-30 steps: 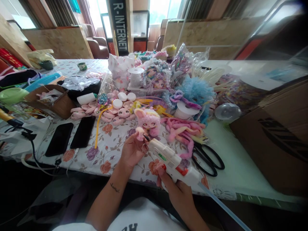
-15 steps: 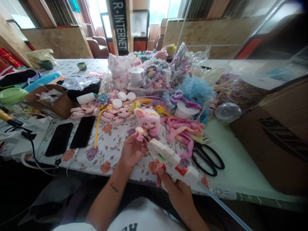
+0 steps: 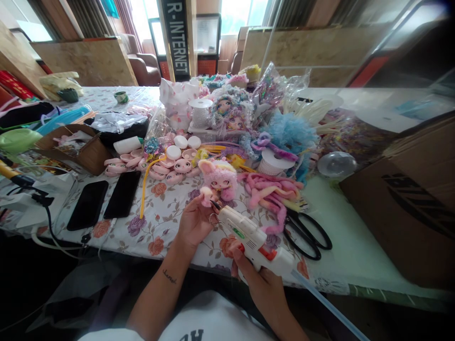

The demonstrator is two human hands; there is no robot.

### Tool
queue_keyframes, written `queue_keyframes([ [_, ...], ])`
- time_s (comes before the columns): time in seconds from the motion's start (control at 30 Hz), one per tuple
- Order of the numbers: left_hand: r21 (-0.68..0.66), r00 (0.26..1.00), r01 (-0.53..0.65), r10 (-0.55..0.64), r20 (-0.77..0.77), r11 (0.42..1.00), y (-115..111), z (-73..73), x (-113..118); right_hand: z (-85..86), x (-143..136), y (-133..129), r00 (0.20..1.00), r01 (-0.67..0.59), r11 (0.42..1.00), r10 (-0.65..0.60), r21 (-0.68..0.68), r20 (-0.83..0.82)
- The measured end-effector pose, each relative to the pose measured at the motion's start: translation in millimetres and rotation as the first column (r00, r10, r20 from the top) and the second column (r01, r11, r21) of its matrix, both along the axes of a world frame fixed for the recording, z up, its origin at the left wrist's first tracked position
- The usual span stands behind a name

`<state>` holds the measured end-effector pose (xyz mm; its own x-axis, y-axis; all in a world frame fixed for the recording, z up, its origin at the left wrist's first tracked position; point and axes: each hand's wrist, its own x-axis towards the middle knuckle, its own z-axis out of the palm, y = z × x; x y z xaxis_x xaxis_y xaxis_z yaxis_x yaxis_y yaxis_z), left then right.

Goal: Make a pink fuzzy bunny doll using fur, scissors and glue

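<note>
A white hot glue gun (image 3: 245, 227) with an orange trigger is gripped in my right hand (image 3: 258, 274), a long clear glue stick trailing from its back end. Its dark nozzle points up and left, right beside a small fluffy pink piece (image 3: 206, 195). My left hand (image 3: 196, 219) pinches that piece between thumb and fingers. Just behind it sits a fluffy pink doll (image 3: 218, 180) with rabbit-like ears and a painted face. Whether the nozzle touches the fluffy piece, I cannot tell.
Black-handled scissors (image 3: 309, 234) lie right of the glue gun, near pink and yellow fuzzy strips (image 3: 272, 189). Several pink doll faces (image 3: 182, 166) lie behind the hands. Two phones (image 3: 122, 194) rest at left. A cardboard box (image 3: 408, 203) stands at right.
</note>
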<state>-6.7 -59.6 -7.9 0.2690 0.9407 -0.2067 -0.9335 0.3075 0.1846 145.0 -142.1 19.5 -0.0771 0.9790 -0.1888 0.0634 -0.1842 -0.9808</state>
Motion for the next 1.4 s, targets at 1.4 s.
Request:
queue_keyframes([
  [1.4, 0.043, 0.998, -0.01, 0.013, -0.066, 0.999, 0.6, -3.0, 1.9, -21.3, -1.6, -4.2, 0.995, 0.07, 0.997, -0.071, -0.008, -0.07],
])
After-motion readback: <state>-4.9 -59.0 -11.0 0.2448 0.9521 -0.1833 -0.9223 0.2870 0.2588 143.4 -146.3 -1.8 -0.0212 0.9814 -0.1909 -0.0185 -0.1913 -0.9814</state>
